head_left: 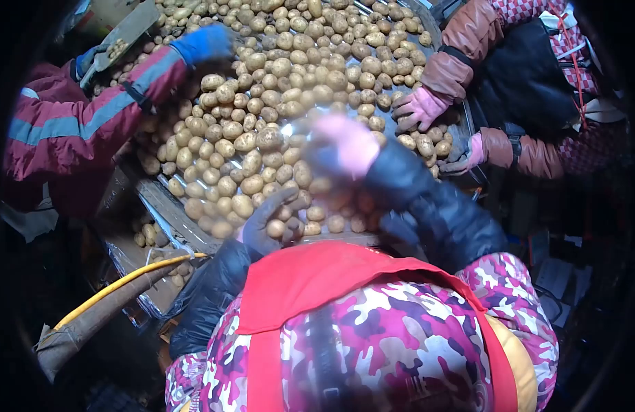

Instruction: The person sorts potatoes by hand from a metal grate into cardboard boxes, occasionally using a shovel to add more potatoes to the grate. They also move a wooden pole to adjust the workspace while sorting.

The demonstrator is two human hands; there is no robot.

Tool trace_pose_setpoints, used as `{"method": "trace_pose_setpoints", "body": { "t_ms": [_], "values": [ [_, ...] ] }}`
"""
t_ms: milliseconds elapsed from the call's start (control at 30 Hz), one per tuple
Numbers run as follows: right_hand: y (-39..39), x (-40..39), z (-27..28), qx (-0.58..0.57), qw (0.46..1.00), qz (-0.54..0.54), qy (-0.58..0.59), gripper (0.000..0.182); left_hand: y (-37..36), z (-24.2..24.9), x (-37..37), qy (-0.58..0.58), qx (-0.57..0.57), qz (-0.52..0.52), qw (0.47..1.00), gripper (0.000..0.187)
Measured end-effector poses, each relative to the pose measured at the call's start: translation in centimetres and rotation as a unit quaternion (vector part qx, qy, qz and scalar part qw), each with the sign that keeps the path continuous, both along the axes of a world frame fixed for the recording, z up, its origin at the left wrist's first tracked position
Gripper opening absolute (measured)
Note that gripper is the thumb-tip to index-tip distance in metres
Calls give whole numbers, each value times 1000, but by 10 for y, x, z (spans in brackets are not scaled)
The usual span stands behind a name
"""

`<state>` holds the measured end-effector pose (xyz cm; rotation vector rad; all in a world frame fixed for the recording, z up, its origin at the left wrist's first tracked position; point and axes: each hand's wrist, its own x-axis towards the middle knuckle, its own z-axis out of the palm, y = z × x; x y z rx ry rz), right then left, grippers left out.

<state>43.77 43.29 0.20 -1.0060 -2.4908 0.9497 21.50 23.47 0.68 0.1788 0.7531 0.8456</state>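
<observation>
Many potatoes (245,142) lie spread over a wide sorting surface in front of me. My left hand (268,221), in a dark grey glove, rests low among the potatoes near the close edge, its fingers apart and curved around a few of them. Further forward and to the right, my right hand (346,145), in a pink and dark glove, is over the potatoes and smeared by motion. Its fingers cannot be made out, nor whether it holds anything.
At the left a co-worker's blue-gloved hand (202,45) reaches over the potatoes, beside a scoop-like tray (128,36). At the right another co-worker's pink-gloved hands (423,108) touch the potatoes. A yellow-edged curved bar (118,285) juts out at the lower left.
</observation>
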Motion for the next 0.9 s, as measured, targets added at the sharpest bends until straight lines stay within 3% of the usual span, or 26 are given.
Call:
{"method": "trace_pose_setpoints", "body": {
  "t_ms": [33, 100, 133, 233, 300, 367, 467, 567, 667, 700, 767, 833, 867, 900],
  "values": [
    [39, -11, -10, -16, 998, -20, -58, 54, -5, 4, -2, 47, 15, -19, 999, 52],
    [88, -3, -5, 135, 976, -149, -79, 51, -17, -7, -12, -68, -78, 39, 994, 47],
    [92, 0, -2, 176, 959, -169, -147, 58, -24, -7, -14, -99, -101, 56, 988, 47],
    [98, -33, -29, 97, 936, -251, -227, 68, -33, -7, -25, -108, -122, 82, 983, 49],
    [67, -40, -43, 171, 926, -268, -203, 70, -38, -21, -29, -123, -118, 100, 980, 51],
    [38, -20, -29, 87, 957, -205, -187, 66, -33, -18, -25, -110, -130, 93, 981, 55],
    [-14, 16, -16, 160, 972, -86, -146, 50, -29, -37, -25, -159, -95, 74, 980, 61],
    [-60, 52, -1, 223, 970, 41, -88, 38, -28, -30, -26, -113, -101, 58, 987, 63],
    [-63, 87, 10, 136, 962, 102, -212, 35, -33, -40, -31, -117, -83, 49, 988, 59],
    [-59, 89, 14, 106, 955, 109, -254, 34, -34, -38, -33, -107, -79, 46, 990, 58],
    [-22, 78, 47, -107, 958, -16, -265, 24, -33, -18, -29, -70, -49, 42, 995, 54],
    [13, 76, 18, 77, 955, -115, -264, 24, -34, -12, -25, -15, 19, 22, 999, 50],
    [30, 72, -2, 143, 962, -133, -190, 26, -36, -11, -25, 23, 71, 4, 997, 48],
    [39, 59, -2, 142, 958, -132, -210, 29, -37, -11, -26, 62, 123, -14, 990, 47]
  ]
}}
